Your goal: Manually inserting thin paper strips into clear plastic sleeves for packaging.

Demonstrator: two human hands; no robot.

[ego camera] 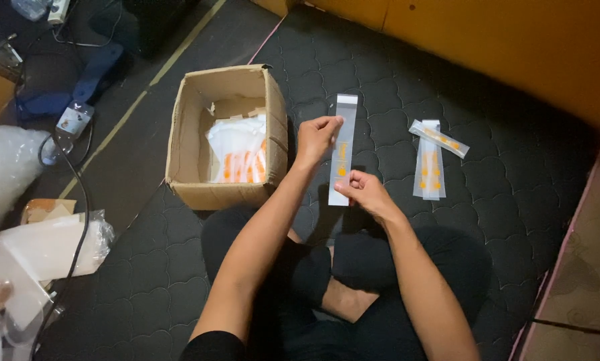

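A long, narrow clear plastic sleeve [343,134] with an orange print is held upright between my two hands over the dark quilted mat [501,194]. My left hand [315,137] pinches its upper left edge. Lower down, my right hand [365,190] grips the sleeve near its bottom end. An open cardboard box [179,144] stands just left of my left hand, with a stack of similar white and orange sleeves [238,155] inside.
A small pile of the same sleeves [431,160] lies on the mat to the right. Plastic bags [42,251], a cable [79,200] and blue items are on the floor at the left. An orange wall [514,40] runs along the back. My crossed legs fill the near middle.
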